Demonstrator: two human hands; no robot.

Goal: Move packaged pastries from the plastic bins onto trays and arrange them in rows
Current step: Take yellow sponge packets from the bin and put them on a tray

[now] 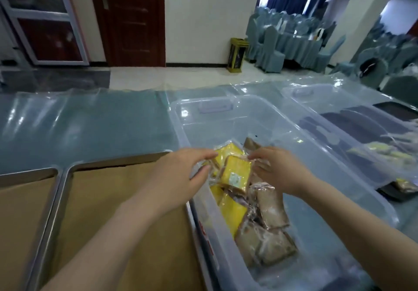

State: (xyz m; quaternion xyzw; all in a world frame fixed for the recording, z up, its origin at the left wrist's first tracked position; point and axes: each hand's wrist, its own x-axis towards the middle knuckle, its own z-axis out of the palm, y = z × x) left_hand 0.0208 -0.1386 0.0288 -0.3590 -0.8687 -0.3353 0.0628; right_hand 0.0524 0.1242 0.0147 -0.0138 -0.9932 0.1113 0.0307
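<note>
A clear plastic bin (226,109) stands in the middle of the table. Inside it lie several clear-wrapped pastries, yellow ones (234,215) and brown ones (271,204). Both hands reach into the bin. My left hand (181,175) pinches the left edge of a yellow packaged pastry (237,174) that is lifted above the pile. My right hand (280,168) grips the wrapper at that pastry's right side. Left of the bin lie two metal trays lined with brown paper, the nearer tray (117,200) and another tray (20,200) at the far left; both are bare.
A second clear bin (352,114) at the right holds dark trays and a few wrapped pastries. The table (90,127) has a shiny plastic cover. Beyond it are a tiled floor, a brown door, a gold waste bin (236,55) and covered banquet chairs.
</note>
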